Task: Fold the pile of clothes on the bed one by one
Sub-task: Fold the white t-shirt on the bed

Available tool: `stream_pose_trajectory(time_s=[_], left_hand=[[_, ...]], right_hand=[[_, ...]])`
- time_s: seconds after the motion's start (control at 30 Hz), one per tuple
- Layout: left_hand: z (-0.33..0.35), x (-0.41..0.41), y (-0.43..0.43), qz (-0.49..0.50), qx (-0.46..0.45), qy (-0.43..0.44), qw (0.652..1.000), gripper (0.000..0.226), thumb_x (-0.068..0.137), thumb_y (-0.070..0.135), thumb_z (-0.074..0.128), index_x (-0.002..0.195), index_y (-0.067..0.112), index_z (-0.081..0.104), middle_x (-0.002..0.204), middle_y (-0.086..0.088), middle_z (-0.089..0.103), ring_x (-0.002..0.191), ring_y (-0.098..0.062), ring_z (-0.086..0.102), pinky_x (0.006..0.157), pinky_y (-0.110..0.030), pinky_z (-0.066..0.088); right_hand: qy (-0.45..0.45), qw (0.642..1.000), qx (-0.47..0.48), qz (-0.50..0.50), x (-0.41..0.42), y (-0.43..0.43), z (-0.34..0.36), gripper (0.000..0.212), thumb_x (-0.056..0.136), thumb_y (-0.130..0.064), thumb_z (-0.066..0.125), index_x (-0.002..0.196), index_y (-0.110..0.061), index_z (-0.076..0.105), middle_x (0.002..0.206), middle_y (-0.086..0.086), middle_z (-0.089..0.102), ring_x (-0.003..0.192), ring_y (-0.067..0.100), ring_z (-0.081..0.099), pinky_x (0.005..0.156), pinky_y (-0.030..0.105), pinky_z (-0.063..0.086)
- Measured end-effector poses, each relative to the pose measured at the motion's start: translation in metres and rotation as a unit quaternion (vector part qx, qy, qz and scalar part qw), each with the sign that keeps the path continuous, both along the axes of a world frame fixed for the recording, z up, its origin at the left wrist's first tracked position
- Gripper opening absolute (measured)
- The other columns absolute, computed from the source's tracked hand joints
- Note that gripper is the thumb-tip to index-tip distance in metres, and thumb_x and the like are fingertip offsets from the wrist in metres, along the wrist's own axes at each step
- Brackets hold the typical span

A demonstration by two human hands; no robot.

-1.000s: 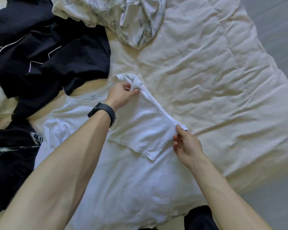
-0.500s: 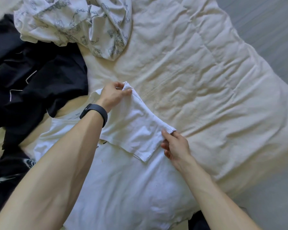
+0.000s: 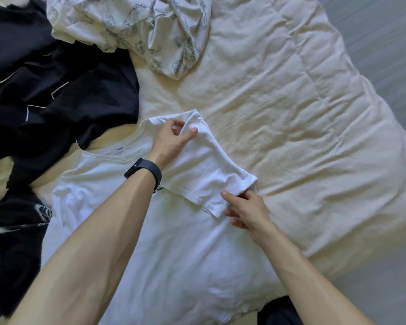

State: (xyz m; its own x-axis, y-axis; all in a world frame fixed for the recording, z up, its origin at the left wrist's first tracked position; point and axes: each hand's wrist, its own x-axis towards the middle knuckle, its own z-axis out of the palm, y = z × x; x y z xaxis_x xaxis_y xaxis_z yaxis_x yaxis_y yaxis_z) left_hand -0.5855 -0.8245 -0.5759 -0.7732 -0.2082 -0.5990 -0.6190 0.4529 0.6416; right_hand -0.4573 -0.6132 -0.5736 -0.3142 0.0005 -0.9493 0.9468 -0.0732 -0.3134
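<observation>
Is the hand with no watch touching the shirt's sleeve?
Touching. The head view shows the right hand pinching the sleeve of the white T-shirt at its hem.

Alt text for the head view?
Two hands fold the sleeve of a white T-shirt inward on a cream bed: the left hand pinches its shoulder end, the right hand its cuff. Beyond lie crumpled black clothes and a printed pale garment.

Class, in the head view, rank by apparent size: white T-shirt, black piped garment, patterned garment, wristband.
1-2. white T-shirt, black piped garment: alike; shirt nearer, garment cropped by frame.
3. patterned garment.
4. wristband.
</observation>
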Motion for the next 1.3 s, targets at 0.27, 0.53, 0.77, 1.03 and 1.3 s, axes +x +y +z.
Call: stream_pose_trajectory(time_s=[0.27,0.53,0.77,1.03,1.3], left_hand=[[0.001,0.071,-0.044,-0.084,-0.109,-0.103,0.985,0.020,0.089,0.037,0.066,0.088,0.017,0.063,0.080,0.001,0.063,0.076,-0.023,0.061,0.057,-0.030,0.047],[0.006,0.080,-0.047,-0.067,-0.152,-0.041,0.985,0.032,0.093,0.034,0.059,0.123,0.023,0.056,0.112,0.001,0.061,0.105,-0.023,0.059,0.083,-0.040,0.054],[-0.013,0.116,0.027,-0.255,-0.306,0.119,0.910,0.069,0.099,0.048,0.042,0.158,0.019,0.025,0.167,-0.004,0.014,0.154,-0.024,0.014,0.122,-0.053,0.013],[-0.053,0.175,0.015,-0.206,-0.352,0.003,0.913,0.086,0.092,0.075,0.019,0.159,0.028,-0.005,0.168,0.002,-0.011,0.154,-0.022,-0.015,0.122,-0.053,-0.010],[-0.040,0.227,0.033,-0.209,-0.302,-0.009,0.930,0.094,0.083,0.087,0.027,0.158,0.042,-0.007,0.166,0.007,-0.019,0.152,-0.027,-0.022,0.116,-0.064,-0.014]], right_hand=[[-0.014,0.992,0.070,0.107,0.032,-0.026,0.005,0.007,0.082,-0.015,0.071,0.083,-0.011,0.065,0.058,-0.004,0.065,0.049,0.007,0.061,0.047,0.022,0.049],[0.015,0.904,0.176,0.389,0.022,-0.021,0.024,0.040,0.076,-0.051,0.060,0.072,-0.013,0.072,0.062,-0.004,0.072,0.062,0.019,0.071,0.072,0.036,0.060],[0.516,0.678,0.378,0.361,-0.001,-0.033,0.010,0.023,0.095,-0.026,0.055,0.109,-0.015,0.069,0.112,0.005,0.069,0.103,0.031,0.062,0.082,0.042,0.051],[0.479,0.485,0.347,0.644,-0.044,-0.019,-0.061,0.074,0.102,-0.055,0.028,0.162,-0.013,0.022,0.170,0.008,0.008,0.157,0.025,0.006,0.122,0.063,0.009],[0.483,0.465,0.339,0.661,-0.070,-0.066,-0.053,0.073,0.099,-0.070,0.028,0.162,-0.041,0.004,0.170,0.003,-0.013,0.156,0.029,-0.016,0.118,0.069,-0.002]])
